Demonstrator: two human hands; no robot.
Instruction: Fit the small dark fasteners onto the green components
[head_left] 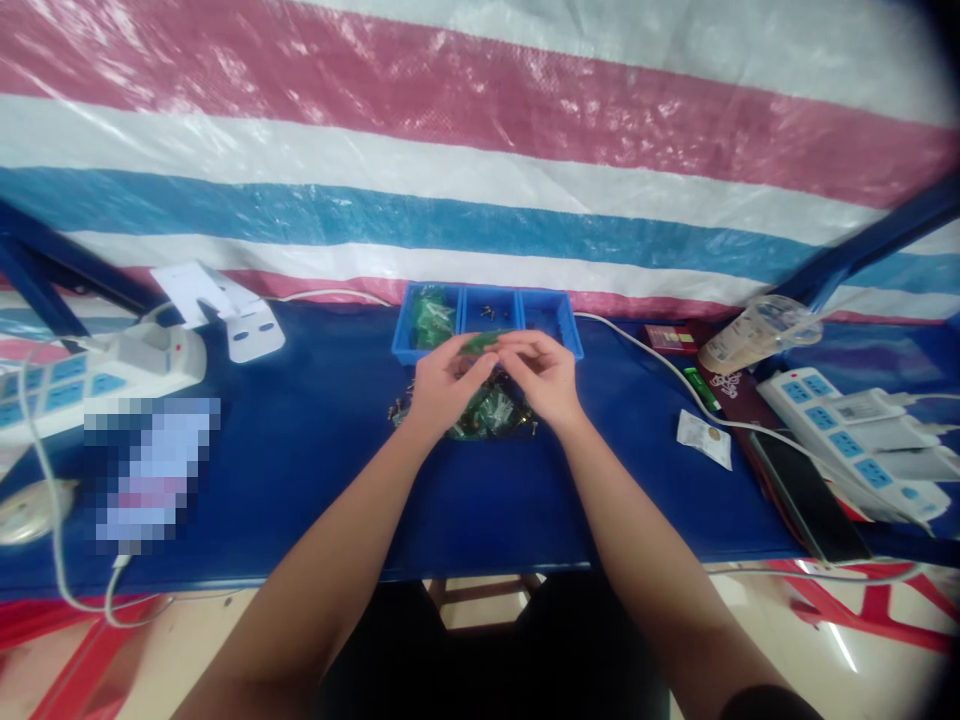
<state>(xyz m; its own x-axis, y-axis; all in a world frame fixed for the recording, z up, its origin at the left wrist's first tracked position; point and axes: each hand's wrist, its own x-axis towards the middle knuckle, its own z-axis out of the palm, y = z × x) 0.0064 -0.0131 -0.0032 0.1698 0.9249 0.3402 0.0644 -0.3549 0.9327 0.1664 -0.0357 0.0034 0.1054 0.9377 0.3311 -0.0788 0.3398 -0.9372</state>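
My left hand (pixel 444 382) is closed, its thumb and fingers around a small flat green piece (pixel 480 344) that may be a circuit board. Close against it, my right hand (pixel 546 380) pinches at the right end of this piece; what lies between its fingertips is too small to tell. Below both hands a pile of green, shiny pieces with small brass-coloured parts (pixel 491 415) lies on the blue table, partly covered by my fingers. Just behind the hands stands a blue three-compartment tray (pixel 459 322). Green pieces (pixel 433 315) fill its left compartment, and small metal parts (pixel 491 312) lie in the middle one.
On the left are a power strip (pixel 67 385), a white stand (pixel 255 330) and a pixelated phone (pixel 157 470) on a cable. To the right are a plastic drink cup (pixel 757 335), a small white packet (pixel 703 440), a dark phone (pixel 810 497) and another power strip (pixel 847 440).
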